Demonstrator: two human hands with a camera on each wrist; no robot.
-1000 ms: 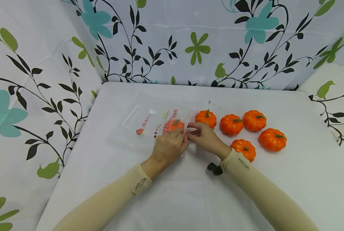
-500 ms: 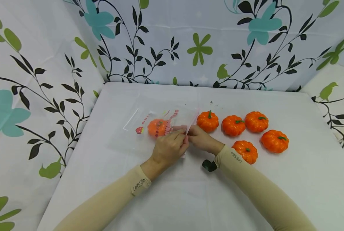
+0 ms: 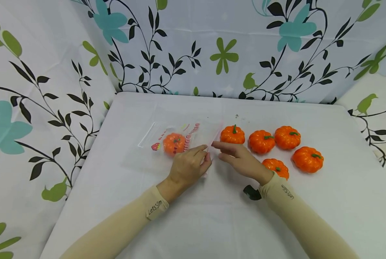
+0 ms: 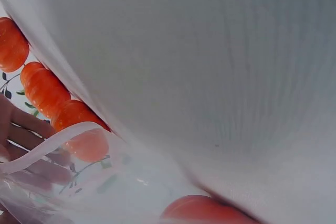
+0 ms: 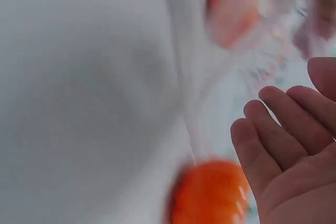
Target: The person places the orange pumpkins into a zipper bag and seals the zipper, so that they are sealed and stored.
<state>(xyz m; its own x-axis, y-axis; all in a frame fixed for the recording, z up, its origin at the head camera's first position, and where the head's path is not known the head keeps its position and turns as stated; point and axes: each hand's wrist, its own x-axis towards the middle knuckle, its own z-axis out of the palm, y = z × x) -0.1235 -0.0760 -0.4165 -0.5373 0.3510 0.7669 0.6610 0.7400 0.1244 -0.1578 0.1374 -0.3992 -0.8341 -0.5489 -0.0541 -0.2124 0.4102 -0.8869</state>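
Note:
A clear plastic zip bag point(image 3: 147, 144) with red print lies on the white table, and one small orange pumpkin point(image 3: 173, 144) shows inside it. My left hand point(image 3: 188, 165) pinches the bag's edge near its mouth. Just right of that mouth, my right hand point(image 3: 239, 158) has its fingers extended and holds nothing. The right wrist view shows that palm point(image 5: 299, 182) bare. In the left wrist view the bag's pink-tinted rim point(image 4: 58, 140) bows open, with the right hand's fingers point(image 4: 31, 124) behind it.
Several more orange pumpkins stand right of the bag, the nearest pumpkin point(image 3: 232, 135) close to its mouth, another pumpkin point(image 3: 308, 159) farthest right. A black wrist camera point(image 3: 252, 192) sits beside the right cuff. A patterned curtain point(image 3: 193, 46) hangs behind the table.
The pumpkin has gone deeper into the bag, leftward, and left the right hand. That hand has drawn back out to the right. The left hand has kept its grip on the bag.

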